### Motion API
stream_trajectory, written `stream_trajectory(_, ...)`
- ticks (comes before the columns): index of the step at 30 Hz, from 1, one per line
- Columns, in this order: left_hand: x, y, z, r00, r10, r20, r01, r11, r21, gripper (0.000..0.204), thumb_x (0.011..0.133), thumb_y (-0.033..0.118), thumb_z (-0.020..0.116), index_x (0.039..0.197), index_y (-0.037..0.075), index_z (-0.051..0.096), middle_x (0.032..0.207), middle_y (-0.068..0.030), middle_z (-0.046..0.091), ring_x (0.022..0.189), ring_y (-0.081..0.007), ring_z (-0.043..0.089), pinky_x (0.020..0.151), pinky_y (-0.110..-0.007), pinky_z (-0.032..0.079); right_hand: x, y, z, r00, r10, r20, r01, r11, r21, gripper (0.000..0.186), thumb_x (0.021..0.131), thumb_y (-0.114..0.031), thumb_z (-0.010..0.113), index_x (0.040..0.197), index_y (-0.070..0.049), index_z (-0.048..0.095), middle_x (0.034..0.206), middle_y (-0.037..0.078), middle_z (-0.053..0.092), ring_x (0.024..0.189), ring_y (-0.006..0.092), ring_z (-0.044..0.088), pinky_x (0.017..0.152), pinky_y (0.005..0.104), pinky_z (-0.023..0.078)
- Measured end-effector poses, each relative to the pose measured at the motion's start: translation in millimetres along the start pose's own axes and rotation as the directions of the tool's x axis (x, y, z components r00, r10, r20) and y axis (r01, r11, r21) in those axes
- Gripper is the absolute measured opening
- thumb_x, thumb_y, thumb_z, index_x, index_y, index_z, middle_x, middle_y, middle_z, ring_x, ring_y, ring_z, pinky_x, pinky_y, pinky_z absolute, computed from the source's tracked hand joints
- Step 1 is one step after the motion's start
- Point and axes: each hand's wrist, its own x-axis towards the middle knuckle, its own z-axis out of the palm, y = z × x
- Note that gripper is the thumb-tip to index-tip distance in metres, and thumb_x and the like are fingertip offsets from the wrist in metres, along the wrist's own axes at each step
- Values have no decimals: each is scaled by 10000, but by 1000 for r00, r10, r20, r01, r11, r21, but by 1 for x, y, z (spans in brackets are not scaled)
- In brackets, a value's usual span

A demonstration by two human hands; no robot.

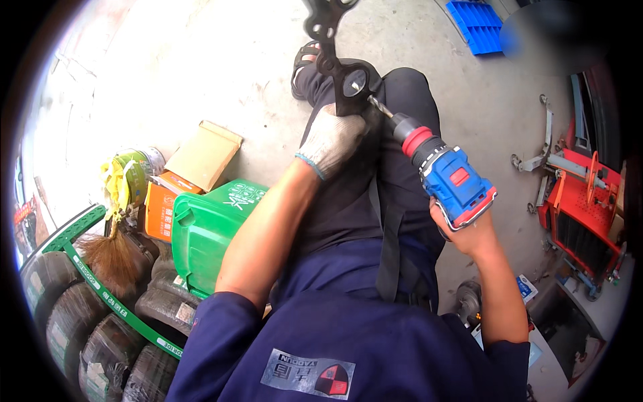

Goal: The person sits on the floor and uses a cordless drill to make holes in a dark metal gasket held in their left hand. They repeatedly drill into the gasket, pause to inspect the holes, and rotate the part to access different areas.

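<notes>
My left hand (333,139), in a whitish work glove with a blue-green cuff, is closed round the lower end of a black metal bracket (326,50). The bracket has several holes, one of them large and round, and rises past the top edge of the view over my legs. Bare and wrapped round the handle, my right hand (463,231) holds a blue and red cordless drill (452,175). A drill bit (380,106) points up and left from its chuck, its tip at the bracket's edge beside the large hole. Whether the tip touches the metal I cannot tell.
To the left stand a green bin (214,228), cardboard boxes (204,154), a straw broom (114,261) and wrapped tires (110,355) behind a green rail (107,295). A red wheeled machine (583,201) is at the right. A blue plastic crate (475,25) lies at the far right.
</notes>
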Motion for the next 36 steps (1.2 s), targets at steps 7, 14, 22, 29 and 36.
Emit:
stream_trajectory(7, 2, 1, -5, 998, -70, -10, 70, 997, 13, 180, 894, 112, 579, 942, -9, 704, 755, -77, 660, 756, -151, 597, 692, -361, 471, 3, -14, -3, 1000, 24, 4, -23, 999, -47, 170, 798, -118, 773, 891, -27, 663, 828, 86, 708, 775, 241, 707, 744, 372, 568)
stream_trajectory(14, 6, -7, -9, 993, 101, 53, -101, 995, 0, 225, 879, 153, 587, 968, -16, 705, 771, -133, 674, 788, -156, 598, 732, -366, 479, 9, -60, -14, 965, 251, -69, -253, 967, -12, 197, 824, -145, 778, 969, -38, 701, 918, 83, 714, 888, 281, 711, 802, 399, 541)
stream_trajectory(22, 12, 7, -31, 986, -51, 161, 77, 984, -161, 116, 933, 148, 613, 897, 67, 688, 716, -55, 629, 610, -137, 585, 550, -318, 440, -43, -67, -48, 994, -110, 25, 112, 931, -348, 239, 792, -120, 771, 1027, -86, 750, 947, 90, 751, 824, 263, 737, 752, 355, 575)
stream_trajectory(29, 2, 23, -55, 915, -211, 342, 364, 799, -479, 117, 865, 8, 581, 915, 87, 652, 744, -27, 617, 611, -132, 546, 544, -300, 416, -22, -65, -32, 996, -66, -58, 56, 986, -156, 113, 817, 38, 690, 921, -1, 710, 805, 67, 696, 687, 191, 664, 645, 340, 519)
stream_trajectory(36, 12, 3, -31, 995, -30, 93, 60, 937, -345, 71, 914, 63, 597, 906, 67, 667, 774, -16, 632, 701, -139, 587, 643, -298, 460, 2, -56, -34, 997, -61, 37, 67, 983, -169, 196, 763, -88, 796, 939, -36, 725, 879, 107, 752, 744, 253, 726, 710, 351, 563)
